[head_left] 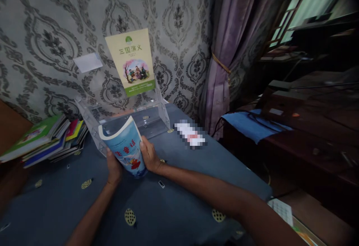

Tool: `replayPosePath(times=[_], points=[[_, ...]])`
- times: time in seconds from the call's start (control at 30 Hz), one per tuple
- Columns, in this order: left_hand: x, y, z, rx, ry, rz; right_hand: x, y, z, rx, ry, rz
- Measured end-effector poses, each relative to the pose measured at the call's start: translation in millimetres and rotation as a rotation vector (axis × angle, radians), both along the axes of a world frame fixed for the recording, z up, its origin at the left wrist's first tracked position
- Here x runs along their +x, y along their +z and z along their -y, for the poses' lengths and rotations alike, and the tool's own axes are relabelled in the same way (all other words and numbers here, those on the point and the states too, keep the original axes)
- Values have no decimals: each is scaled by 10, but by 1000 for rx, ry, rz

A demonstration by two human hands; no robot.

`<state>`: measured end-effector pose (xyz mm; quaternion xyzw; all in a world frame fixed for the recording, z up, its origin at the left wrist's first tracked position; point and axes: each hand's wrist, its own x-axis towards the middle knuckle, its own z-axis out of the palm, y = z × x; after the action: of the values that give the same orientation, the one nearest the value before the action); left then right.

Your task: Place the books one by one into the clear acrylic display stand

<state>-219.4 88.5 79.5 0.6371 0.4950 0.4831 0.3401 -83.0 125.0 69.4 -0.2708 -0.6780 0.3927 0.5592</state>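
"Over the dark blue cloth-covered desk (174,216), as the head camera saw it, what did the hands have?"

"One blue paperback book with red lettering (127,156), bowed into a curve, its cover towards the camera. The left hand (113,168) clasped one side edge and the right hand (150,155) the other."

"How firm was each grip?"

"Both were closed around the edges, though I couldn't tell how tightly. Nor could I tell whether the lower end touched the cloth."

"And around it?"

"Just behind it stood a clear plastic rack (165,113). Above the rack's back, a cream and green book (134,61) stood slightly tilted before the grey patterned wallpaper (179,10)."

"To the left?"

"A slanting pile of colourful books (45,137), well apart from the paperback."

"To the right?"

"A white and red thing (190,134), too blurred to name, and beyond it a tied purple curtain (220,85)."
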Motion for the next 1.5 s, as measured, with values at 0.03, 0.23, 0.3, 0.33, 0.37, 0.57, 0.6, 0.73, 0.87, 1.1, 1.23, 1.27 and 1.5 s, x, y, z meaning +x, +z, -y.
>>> replayPosePath(times=[0.03, 0.23, 0.3, 0.33, 0.37, 0.57, 0.6, 0.73, 0.87, 1.1, 1.23, 1.27, 1.5], points=[[-11, -14, -12, 32, 59, 41, 0, -2, -8, -5, 3, -4], [-212, 55, -28, 91, 171, 191, -1, 6, -62, 6, 5, -47], [-351, 166, 38, 40, 109, 152, 16, 18, -83, 4, 5, -59], [-421, 231, 86, -8, 53, 118, 36, 29, -94, -3, 14, -55], [-484, 295, 140, -66, -17, 80, 68, 43, -105, -11, 34, -42], [-575, 627, 286, -224, -156, -27, 524, 277, -200, -13, 482, 97], [-551, 695, 257, -244, -112, -31, 620, 350, -238, -24, 563, 113], [-407, 1173, 42, -244, 60, -104, 934, 828, -543, -15, 700, 204], [-239, 1949, -298, 52, 173, -138, 1126, 1650, -1015, 178, 520, 273], [-137, 2918, -1211, 551, 128, -103, 1192, 2856, -1727, 273, 389, 186], [-150, 2934, -1607, 507, 153, -63, 1135, 2963, -2112, 259, 353, 131], [-153, 2901, -1682, 473, 170, -45, 1116, 2943, -2204, 246, 359, 118], [-197, 2625, -2062, 515, 110, 79, 921, 2693, -2637, 152, 493, 16]])
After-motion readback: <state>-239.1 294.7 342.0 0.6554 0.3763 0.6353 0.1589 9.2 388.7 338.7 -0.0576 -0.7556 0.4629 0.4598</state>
